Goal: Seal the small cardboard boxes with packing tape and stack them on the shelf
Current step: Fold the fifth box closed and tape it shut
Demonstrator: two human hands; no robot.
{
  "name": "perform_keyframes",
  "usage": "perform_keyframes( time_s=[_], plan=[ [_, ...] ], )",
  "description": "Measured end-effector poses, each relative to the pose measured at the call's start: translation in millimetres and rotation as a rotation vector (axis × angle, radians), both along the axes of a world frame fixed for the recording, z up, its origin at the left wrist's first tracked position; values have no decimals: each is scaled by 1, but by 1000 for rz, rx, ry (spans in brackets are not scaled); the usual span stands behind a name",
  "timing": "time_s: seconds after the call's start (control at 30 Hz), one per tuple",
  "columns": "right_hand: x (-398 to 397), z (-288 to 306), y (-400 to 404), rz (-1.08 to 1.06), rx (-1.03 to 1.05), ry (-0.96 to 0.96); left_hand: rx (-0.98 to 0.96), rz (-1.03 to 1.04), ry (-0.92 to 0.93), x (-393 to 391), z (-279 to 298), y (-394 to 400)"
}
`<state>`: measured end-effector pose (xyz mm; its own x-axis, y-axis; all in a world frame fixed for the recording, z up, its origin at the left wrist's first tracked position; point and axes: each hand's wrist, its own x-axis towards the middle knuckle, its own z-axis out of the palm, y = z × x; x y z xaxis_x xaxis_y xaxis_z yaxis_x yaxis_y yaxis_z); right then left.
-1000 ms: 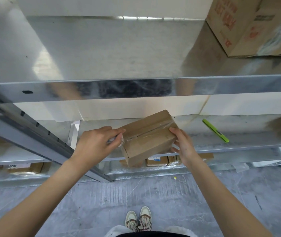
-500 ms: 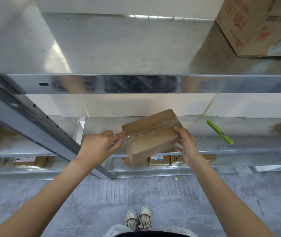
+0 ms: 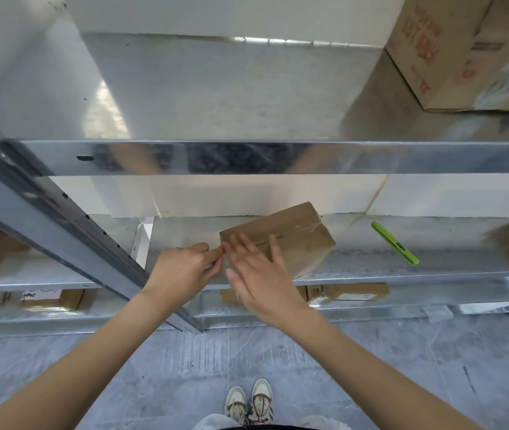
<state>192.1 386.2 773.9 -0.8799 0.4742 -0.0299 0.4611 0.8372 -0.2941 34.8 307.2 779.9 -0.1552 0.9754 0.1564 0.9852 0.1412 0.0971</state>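
I see the small box point(image 3: 281, 237) resting on the middle shelf point(image 3: 371, 271), clear tape already along its top seam; my left hand point(image 3: 182, 271) pinches the tape's end at the near-left corner; my right hand point(image 3: 256, 271) lies flat-fingered, smoothing it; stacking looks undone.

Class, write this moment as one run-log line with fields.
step: taping | small box on shelf | left hand pinches tape at box's near end | right hand flat, fingers straight over box top
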Motion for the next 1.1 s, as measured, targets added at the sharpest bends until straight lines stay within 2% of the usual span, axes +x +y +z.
perform_keyframes(
  time_s=[0.2, 0.4, 0.47, 0.67, 0.73, 0.83, 0.93, 1.03, 1.1],
  plan=[
    [18, -11, 23, -102, -11, -21, 1, -3, 10, -1, 1, 4],
    [66, -16, 78, -438, 14, -78, 8, -17, -7, 0, -4, 1],
    [72, -16, 88, -546, -58, -91, 5, -16, -8, 1, -5, 1],
    [70, -1, 97, -550, -43, -174, 25, -10, -12, 4, -9, 2],
    [62, 9, 89, -494, 12, -197, 32, -9, -10, 5, -7, 0],
    [32, 30, 66, -131, -10, -189, 53, -9, -9, 8, -5, -1],
    [-8, 33, 49, 161, -21, -341, 66, -17, 25, 7, -6, -1],
    [-29, 27, 47, 192, 15, -412, 144, -32, -22, 1, -16, -5],
    [-31, 27, 50, 173, 37, -360, 156, 81, -183, -2, -21, -14]
  ],
)
